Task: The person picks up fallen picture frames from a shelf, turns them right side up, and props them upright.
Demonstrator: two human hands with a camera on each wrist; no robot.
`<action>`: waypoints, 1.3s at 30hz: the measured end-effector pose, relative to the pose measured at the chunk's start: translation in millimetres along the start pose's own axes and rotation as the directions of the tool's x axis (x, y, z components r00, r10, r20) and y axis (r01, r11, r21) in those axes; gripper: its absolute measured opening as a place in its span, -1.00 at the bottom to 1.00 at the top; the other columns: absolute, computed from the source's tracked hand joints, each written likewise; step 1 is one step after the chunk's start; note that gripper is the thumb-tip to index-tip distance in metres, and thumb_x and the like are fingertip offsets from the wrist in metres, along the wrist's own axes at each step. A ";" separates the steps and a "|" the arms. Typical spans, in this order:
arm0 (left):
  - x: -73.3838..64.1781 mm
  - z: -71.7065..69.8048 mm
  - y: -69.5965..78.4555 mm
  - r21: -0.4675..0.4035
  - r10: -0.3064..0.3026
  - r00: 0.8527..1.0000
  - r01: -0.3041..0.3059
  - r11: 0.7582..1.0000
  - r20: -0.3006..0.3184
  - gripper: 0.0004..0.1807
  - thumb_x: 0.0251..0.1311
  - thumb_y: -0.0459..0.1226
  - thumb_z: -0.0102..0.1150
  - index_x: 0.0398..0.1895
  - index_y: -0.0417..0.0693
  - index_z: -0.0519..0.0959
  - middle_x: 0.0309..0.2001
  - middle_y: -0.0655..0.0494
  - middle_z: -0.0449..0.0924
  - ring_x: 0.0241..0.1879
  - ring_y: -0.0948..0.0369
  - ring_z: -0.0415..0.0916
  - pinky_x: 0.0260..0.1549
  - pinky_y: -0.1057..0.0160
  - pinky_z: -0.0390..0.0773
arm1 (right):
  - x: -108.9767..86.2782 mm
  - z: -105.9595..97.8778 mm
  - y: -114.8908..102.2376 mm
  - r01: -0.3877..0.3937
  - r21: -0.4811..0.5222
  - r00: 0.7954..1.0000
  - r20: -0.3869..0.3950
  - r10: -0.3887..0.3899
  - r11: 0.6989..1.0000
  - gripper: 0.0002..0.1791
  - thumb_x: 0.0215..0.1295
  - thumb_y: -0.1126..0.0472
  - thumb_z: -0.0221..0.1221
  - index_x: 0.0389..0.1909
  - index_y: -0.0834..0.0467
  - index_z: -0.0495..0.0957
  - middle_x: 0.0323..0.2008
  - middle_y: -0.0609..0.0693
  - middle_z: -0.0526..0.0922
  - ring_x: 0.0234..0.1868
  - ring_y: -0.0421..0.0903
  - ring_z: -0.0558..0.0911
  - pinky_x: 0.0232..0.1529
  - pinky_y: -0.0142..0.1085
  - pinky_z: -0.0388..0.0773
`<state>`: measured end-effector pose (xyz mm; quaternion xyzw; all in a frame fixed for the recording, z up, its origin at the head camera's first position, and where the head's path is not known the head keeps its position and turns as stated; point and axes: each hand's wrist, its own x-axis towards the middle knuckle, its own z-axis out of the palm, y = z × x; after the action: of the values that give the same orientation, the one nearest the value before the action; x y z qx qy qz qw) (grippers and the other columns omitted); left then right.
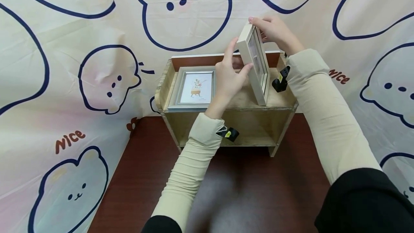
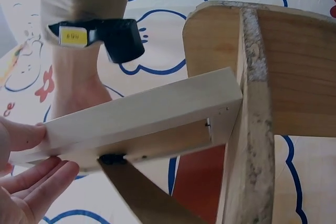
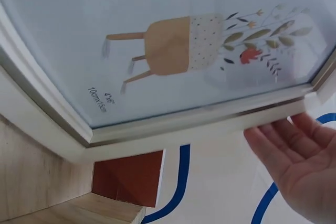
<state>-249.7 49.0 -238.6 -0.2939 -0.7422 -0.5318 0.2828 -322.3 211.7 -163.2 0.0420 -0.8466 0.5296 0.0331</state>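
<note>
A cream picture frame (image 1: 255,65) stands upright on the top of a small wooden shelf (image 1: 281,98), its lower end at the front edge. My right hand (image 1: 275,31) grips its upper end. On the left side, my left hand (image 1: 231,74) pinches the frame's edge between thumb and fingers. The right wrist view shows the picture frame's front (image 3: 168,51), printed with a potted plant. Its back, with a fold-out support leg (image 2: 142,187) swung out, faces the left wrist view. A second, silver-grey picture frame (image 1: 173,105) lies face up left of my left hand.
Raised wooden sides (image 1: 165,82) and a reddish-brown back panel (image 1: 197,61) border the shelf top. Below is an open compartment (image 1: 249,127). The shelf stands on a dark red-brown table (image 1: 155,175), before a bear-patterned cloth (image 1: 106,78).
</note>
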 end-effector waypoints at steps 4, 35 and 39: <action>3.6 -3.4 -1.2 -0.007 -0.008 1.000 0.008 1.000 0.020 -0.27 -0.01 -0.41 0.27 0.27 -0.22 0.19 -0.39 -0.11 0.64 -0.39 0.20 0.61 -0.44 0.46 0.53 | -3.3 -1.3 -1.3 -0.039 -0.014 0.997 -0.064 0.038 0.999 -0.59 0.19 -0.22 0.04 -0.33 0.07 0.44 -0.34 -0.09 0.43 -0.29 -0.20 0.44 -0.01 -0.25 0.40; 36.4 -30.0 -13.8 0.143 -0.175 0.949 0.141 0.980 0.263 -0.22 0.09 -0.39 0.10 0.38 -0.22 0.01 -0.38 -0.08 0.62 -0.42 0.19 0.55 -0.40 0.41 0.50 | -16.6 -18.9 0.4 -0.203 -0.116 0.959 -0.224 0.173 0.972 -0.45 0.02 -0.39 0.06 -0.39 0.04 0.41 -0.30 -0.14 0.40 -0.32 -0.25 0.42 -0.24 -0.36 0.48; 38.7 -31.4 -18.5 0.149 -0.199 0.943 0.164 0.975 0.265 -0.29 0.12 -0.38 0.09 0.36 -0.21 0.07 -0.32 -0.07 0.63 -0.36 0.20 0.56 -0.35 0.43 0.49 | -20.1 -22.5 -1.5 -0.215 -0.198 0.961 -0.220 0.170 0.956 -0.37 0.00 -0.44 0.02 -0.28 0.05 0.51 -0.30 -0.11 0.43 -0.39 -0.19 0.47 -0.37 -0.36 0.51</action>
<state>-285.8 19.4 -213.2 -0.2778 -0.8302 -0.4618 0.1430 -301.8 232.0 -154.0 -0.0984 -0.8923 0.4349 0.0706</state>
